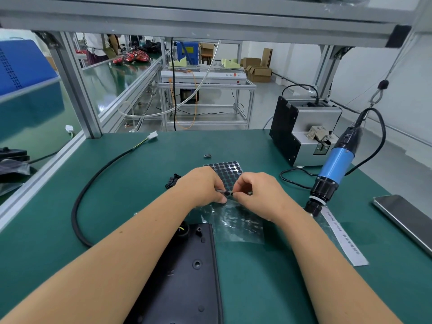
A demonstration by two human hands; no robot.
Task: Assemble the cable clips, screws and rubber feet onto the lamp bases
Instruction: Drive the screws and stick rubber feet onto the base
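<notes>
A sheet of round black rubber feet [226, 171] lies on the green mat, its near edge lifted between my hands. My left hand [203, 185] pinches that near edge of the sheet. My right hand [256, 192] pinches one small black foot [228, 194] at the sheet's edge with its fingertips. A black lamp base [187, 270] lies under my left forearm, its thick black cable [93, 183] looping away to the left. Black cable clips [172, 180] sit just left of my left hand.
A blue electric screwdriver [332, 169] hangs at the right over a screw feeder box [301, 132]. A phone [406, 220] lies at the far right. A clear plastic bag [238, 223] and a paper label strip [343, 239] lie near my right wrist. One small black part [207, 156] sits further back.
</notes>
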